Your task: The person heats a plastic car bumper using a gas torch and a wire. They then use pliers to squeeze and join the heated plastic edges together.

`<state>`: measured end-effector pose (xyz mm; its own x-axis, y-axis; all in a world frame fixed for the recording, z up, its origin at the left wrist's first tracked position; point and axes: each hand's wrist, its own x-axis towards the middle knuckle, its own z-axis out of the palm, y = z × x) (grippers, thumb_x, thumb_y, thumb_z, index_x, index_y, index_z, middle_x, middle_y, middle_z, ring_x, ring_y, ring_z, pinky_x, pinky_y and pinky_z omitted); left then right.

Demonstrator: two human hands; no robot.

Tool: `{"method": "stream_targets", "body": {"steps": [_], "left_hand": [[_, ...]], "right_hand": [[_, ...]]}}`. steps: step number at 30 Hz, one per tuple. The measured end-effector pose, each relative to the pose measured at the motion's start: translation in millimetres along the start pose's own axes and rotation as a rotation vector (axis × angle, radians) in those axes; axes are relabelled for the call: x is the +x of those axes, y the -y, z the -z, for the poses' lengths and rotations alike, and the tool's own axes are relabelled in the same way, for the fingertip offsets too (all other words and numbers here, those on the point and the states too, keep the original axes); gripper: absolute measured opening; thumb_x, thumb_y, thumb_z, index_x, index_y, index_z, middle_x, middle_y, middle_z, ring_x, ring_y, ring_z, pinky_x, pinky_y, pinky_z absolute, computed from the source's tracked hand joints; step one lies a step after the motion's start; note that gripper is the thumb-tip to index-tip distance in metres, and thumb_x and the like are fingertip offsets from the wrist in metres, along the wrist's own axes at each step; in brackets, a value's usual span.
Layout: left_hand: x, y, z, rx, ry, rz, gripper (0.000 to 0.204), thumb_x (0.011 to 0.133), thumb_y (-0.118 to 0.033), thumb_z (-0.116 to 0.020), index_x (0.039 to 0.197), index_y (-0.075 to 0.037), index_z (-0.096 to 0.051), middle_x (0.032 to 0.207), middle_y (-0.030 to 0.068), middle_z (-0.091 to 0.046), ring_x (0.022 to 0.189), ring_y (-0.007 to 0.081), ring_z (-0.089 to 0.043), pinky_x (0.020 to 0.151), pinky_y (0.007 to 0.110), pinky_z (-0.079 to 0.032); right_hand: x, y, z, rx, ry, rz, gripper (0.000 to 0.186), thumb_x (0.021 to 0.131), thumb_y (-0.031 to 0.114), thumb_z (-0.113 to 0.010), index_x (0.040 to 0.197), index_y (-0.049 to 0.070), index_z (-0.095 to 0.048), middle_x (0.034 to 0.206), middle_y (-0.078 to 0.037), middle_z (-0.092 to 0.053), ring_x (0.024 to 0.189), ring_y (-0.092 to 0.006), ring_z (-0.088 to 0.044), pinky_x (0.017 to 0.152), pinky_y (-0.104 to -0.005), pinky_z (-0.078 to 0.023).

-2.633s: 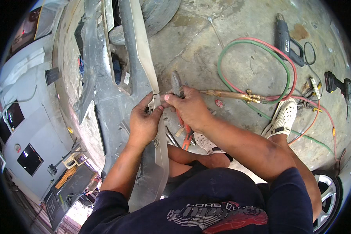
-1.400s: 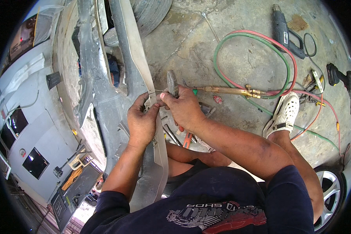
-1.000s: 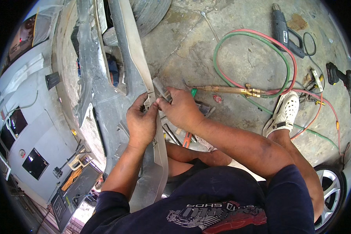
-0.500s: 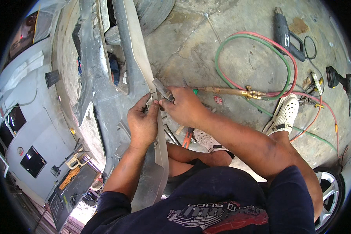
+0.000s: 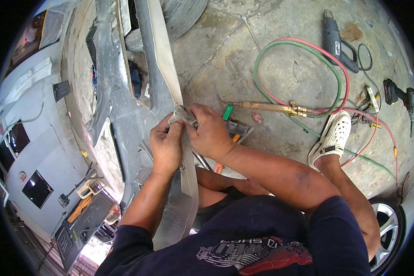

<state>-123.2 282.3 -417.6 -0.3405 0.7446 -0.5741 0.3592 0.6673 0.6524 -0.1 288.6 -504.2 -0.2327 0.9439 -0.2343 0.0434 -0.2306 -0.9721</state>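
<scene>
On the left side, the grey panel point(image 5: 131, 126) is pinched at its edge by the left hand point(image 5: 165, 146), whose thumb could be scraped if the grey block-like tool point(image 5: 184, 114) clasped by the right hand point(image 5: 212, 131) slipped.

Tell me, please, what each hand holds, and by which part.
The left hand pinches the grey panel by its pale edge; the right hand grips a greyish tool, by which part cannot be told.

We're getting bright, fairly even light on the concrete floor point(image 5: 225, 50), soft shadows, plus a blown-out patch point(image 5: 94, 250) lower left. Left hand point(image 5: 165, 145) and right hand point(image 5: 210, 132) look sharp enough; the fisheye squashes the car wheel point(image 5: 385, 232) against a black, blue-fringed rim.
</scene>
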Motion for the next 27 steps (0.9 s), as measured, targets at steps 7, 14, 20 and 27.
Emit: {"method": "stream_targets", "body": {"steps": [7,14,20,27], "left_hand": [[-4.2,0.2,1.4,-0.094,-0.008,0.002,0.027,0.101,-0.007,-0.058,0.119,0.005,-0.075,0.1,0.0028,-0.074,0.09,0.0095,-0.063,0.081,0.026,-0.051],[-12.6,-18.7,-3.4,-0.001,-0.049,0.039,0.027,0.102,-0.009,-0.06,0.121,0.003,-0.076,0.101,0.0037,-0.075,0.09,0.0102,-0.064,0.083,0.027,-0.051],[-12.7,-20.2,-5.7,-0.018,-0.023,-0.022,0.029,0.103,-0.007,-0.059,0.125,0.006,-0.074,0.104,0.007,-0.077,0.093,0.0134,-0.067,0.087,0.028,-0.053],[-3.0,-15.1,-13.0,0.029,-0.055,-0.023,0.034,0.101,-0.006,-0.061,0.132,0.007,-0.069,0.113,0.0134,-0.078,0.102,0.017,-0.07,0.092,0.032,-0.055]], "right_hand": [[0.6,4.3,0.3,0.007,0.009,0.061,0.025,0.086,0.009,-0.07,0.107,-0.003,-0.063,0.106,-0.027,-0.069,0.103,-0.0507,-0.066,0.09,-0.0544,-0.053],[40.3,10.3,46.9,-0.162,0.326,0.134,0.036,0.094,0.021,-0.071,0.119,-0.005,-0.07,0.106,-0.031,-0.072,0.102,-0.0487,-0.069,0.088,-0.051,-0.055],[61.2,36.9,64.3,0.138,0.496,-0.252,0.033,0.099,0.024,-0.07,0.109,-0.008,-0.071,0.082,-0.022,-0.075,0.078,-0.0341,-0.075,0.082,-0.0446,-0.058],[52.6,14.3,28.6,0.336,0.22,-0.382,0.029,0.097,0.023,-0.071,0.095,-0.006,-0.072,0.08,-0.022,-0.073,0.079,-0.0367,-0.073,0.077,-0.0469,-0.056]]}}
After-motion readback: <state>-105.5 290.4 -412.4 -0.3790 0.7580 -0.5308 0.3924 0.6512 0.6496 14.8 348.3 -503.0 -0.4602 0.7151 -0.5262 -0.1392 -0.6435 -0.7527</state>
